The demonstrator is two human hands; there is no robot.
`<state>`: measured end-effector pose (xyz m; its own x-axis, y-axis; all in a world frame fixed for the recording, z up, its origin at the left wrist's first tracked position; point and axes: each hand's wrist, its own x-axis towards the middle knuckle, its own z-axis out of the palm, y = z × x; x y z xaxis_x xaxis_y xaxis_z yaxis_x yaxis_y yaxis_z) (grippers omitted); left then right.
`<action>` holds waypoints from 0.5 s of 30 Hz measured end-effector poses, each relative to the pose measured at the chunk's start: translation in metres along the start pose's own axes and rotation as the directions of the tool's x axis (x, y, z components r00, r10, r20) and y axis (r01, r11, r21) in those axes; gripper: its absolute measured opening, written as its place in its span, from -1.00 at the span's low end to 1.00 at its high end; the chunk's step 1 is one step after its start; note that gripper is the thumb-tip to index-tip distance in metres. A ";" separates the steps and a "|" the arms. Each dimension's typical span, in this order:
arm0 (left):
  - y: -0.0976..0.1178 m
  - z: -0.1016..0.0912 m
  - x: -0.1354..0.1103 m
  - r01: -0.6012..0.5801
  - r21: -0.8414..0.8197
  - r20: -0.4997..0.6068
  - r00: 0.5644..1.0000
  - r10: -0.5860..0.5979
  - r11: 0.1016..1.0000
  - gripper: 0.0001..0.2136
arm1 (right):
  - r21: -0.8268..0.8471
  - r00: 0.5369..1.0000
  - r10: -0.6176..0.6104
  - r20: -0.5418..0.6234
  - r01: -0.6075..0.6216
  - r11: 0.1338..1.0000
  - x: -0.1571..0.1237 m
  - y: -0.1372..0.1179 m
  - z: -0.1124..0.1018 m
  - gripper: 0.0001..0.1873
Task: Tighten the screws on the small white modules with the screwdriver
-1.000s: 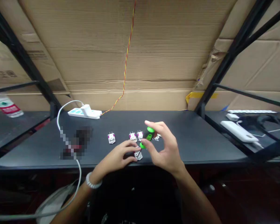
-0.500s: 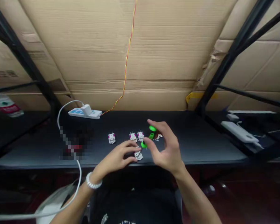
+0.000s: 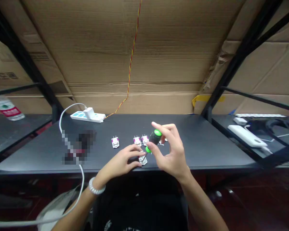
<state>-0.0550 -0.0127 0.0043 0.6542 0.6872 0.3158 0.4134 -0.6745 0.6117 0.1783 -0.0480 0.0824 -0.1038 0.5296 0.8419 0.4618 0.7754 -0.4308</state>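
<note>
My right hand (image 3: 170, 152) grips a short screwdriver (image 3: 153, 141) with a black and green handle, tilted with its tip down on a small white part (image 3: 143, 160) near the table's front edge. My left hand (image 3: 121, 162) pinches that small part between thumb and fingers and presses it on the dark table (image 3: 207, 144). Three similar white and purple parts lie just behind: one (image 3: 115, 142) alone to the left, two (image 3: 141, 140) side by side. More of them are half hidden behind my right hand.
A white power strip (image 3: 86, 116) with a plugged-in charger sits at the back left, and its white cable (image 3: 80, 179) runs off the front edge. A blurred dark object (image 3: 78, 147) lies left. Black shelf frames stand on both sides; white devices (image 3: 247, 134) rest on the right shelf.
My right fingers shifted around the screwdriver handle, loosening and closing on it again while it stayed on the part. My left hand has not moved.
</note>
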 end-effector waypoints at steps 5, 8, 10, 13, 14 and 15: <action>-0.001 0.000 0.000 -0.007 -0.019 0.008 1.000 0.007 1.000 -0.66 | 0.080 0.998 -0.015 0.063 0.010 0.997 0.000 0.002 0.000 -0.30; -0.001 0.001 0.000 -0.003 -0.015 0.006 1.000 0.003 1.000 -0.67 | 0.062 0.999 -0.023 0.037 0.021 0.998 0.000 -0.001 0.001 -0.34; -0.001 0.001 0.000 0.010 -0.003 0.003 1.000 -0.010 1.000 -0.67 | 0.029 1.000 -0.018 -0.014 0.018 0.999 0.001 -0.002 0.001 -0.38; -0.002 0.001 -0.001 0.008 -0.009 0.003 1.000 -0.008 1.000 -0.66 | 0.027 1.000 -0.011 -0.023 0.011 1.000 0.001 -0.001 0.001 -0.40; -0.002 0.001 -0.001 0.004 -0.017 0.002 1.000 -0.004 1.000 -0.66 | 0.043 1.000 -0.009 0.000 0.009 0.999 0.001 -0.001 0.000 -0.38; -0.002 0.001 -0.001 -0.003 -0.026 0.003 1.000 0.003 1.000 -0.66 | 0.062 1.000 -0.010 0.023 0.009 0.998 0.000 0.000 -0.001 -0.35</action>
<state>-0.0555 -0.0121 0.0018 0.6577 0.6841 0.3153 0.3949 -0.6696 0.6290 0.1787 -0.0481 0.0830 -0.1290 0.5296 0.8384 0.4058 0.7996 -0.4427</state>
